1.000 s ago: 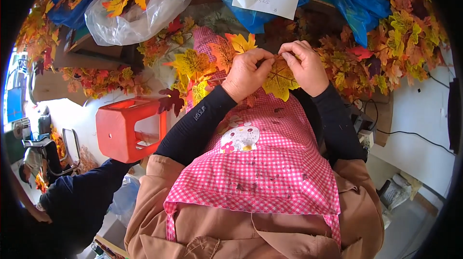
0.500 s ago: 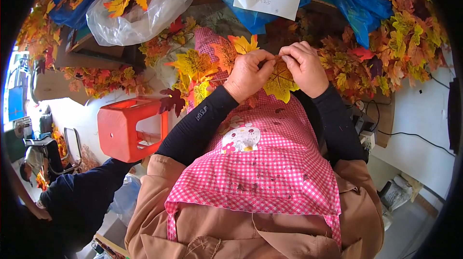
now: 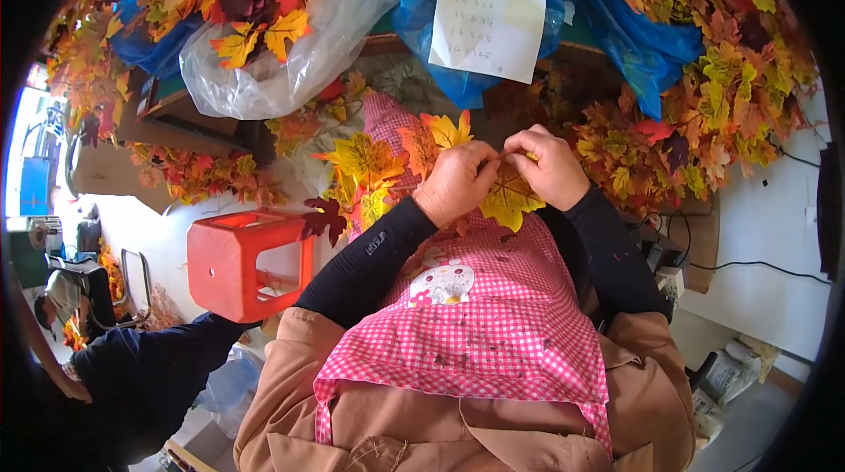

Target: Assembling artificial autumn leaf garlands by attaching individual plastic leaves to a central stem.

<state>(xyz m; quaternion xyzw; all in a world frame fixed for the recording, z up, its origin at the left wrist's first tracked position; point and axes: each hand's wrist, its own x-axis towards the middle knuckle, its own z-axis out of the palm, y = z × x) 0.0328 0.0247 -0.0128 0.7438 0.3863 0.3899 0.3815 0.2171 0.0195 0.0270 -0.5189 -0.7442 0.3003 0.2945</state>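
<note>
— Barely anything has moved: both hands stay together over the pink apron (image 3: 475, 331).
— Left hand (image 3: 458, 182) and right hand (image 3: 550, 166) pinch a yellow leaf (image 3: 510, 201), fingers closed on it, beside the leaf bunch (image 3: 378, 168).

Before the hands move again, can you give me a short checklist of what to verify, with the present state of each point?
1. Left hand grips the yellow leaf: ok.
2. Right hand grips the same leaf: ok.
3. Leaf stem visible between the fingers: cannot tell.
4. Leaf rests over the pink checked apron: ok.
5. More leaves close beside the left hand: ok.
6. Red stool apart from both hands: ok.
</note>
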